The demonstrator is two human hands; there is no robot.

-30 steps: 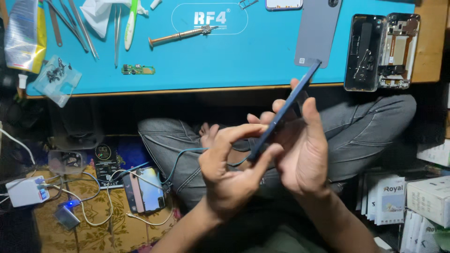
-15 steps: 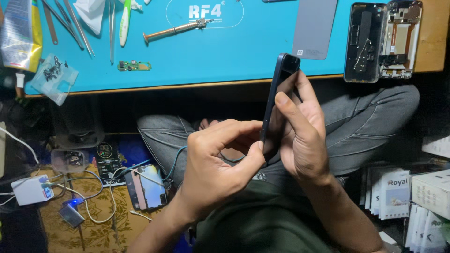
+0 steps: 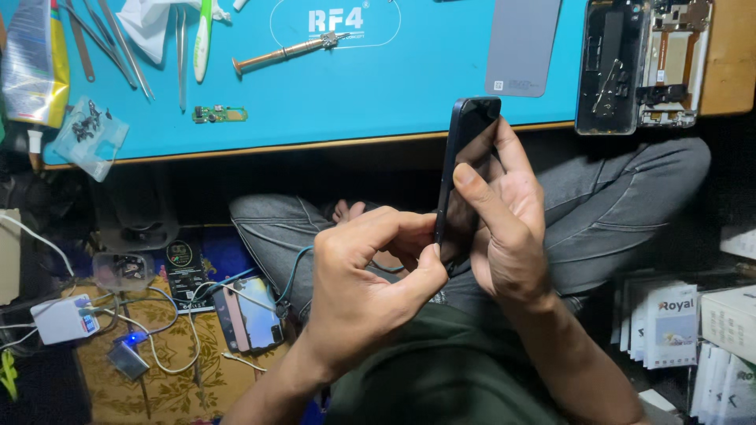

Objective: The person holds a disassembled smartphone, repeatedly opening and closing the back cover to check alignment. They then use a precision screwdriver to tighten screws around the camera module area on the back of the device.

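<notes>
Over the lap, right hand (image 3: 504, 236) grips dark phone (image 3: 465, 169) upright, left hand (image 3: 370, 275) pinches its lower edge; looks mid-inspection, next needs firm steady grip w/ both.

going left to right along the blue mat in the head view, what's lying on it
yellow tube → bag of screws → tweezers → small green circuit board → screwdriver → grey back cover → opened phone. Below the mat, the left hand and right hand hold a dark phone on edge.

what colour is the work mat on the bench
Bright turquoise blue mat, seen best from the head view.
</notes>
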